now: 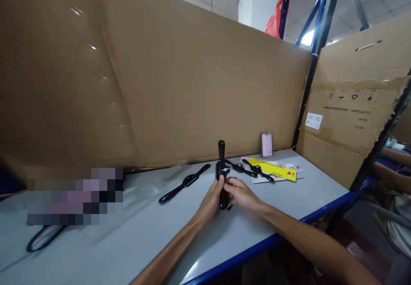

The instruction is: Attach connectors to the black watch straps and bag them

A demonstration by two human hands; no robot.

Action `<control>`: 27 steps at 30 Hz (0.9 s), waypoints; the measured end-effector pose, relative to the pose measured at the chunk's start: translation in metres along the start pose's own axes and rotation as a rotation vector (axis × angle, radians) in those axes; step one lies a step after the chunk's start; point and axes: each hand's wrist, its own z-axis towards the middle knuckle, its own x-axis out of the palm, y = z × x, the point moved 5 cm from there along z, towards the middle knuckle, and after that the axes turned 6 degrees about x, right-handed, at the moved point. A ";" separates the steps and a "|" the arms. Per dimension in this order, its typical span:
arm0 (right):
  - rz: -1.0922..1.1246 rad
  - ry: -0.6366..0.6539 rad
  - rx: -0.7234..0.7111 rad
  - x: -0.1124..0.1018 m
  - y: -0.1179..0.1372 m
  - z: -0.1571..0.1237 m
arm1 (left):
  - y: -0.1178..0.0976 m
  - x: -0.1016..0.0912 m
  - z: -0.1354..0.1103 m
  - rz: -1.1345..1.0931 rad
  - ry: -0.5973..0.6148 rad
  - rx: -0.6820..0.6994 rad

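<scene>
My left hand [210, 198] is closed round the middle of a black spokeshave [221, 150], which stands nearly upright above the table. The fingers of my right hand [240, 193] are bent against the same tool's right side, at its middle. Whatever small part those fingertips may pinch is hidden. To the left, a second black spokeshave [190, 180] lies slantwise on the table. Right of my hands, two more lie close together: one spokeshave [240, 168] on the table and another spokeshave [257, 169] partly over a yellow printed card [276, 168].
The white table [135, 242] has a blue front edge. Tall cardboard panels [192, 84] close off the back and right. A phone [266, 144] leans at the back. Clear plastic wrap [150, 186] and a blurred-out object [77, 197] lie left. Another person's arm [393, 171] shows far right.
</scene>
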 end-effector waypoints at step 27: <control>-1.453 -0.722 0.151 -0.196 0.000 -0.035 | -0.054 -0.049 0.021 1.822 0.068 0.374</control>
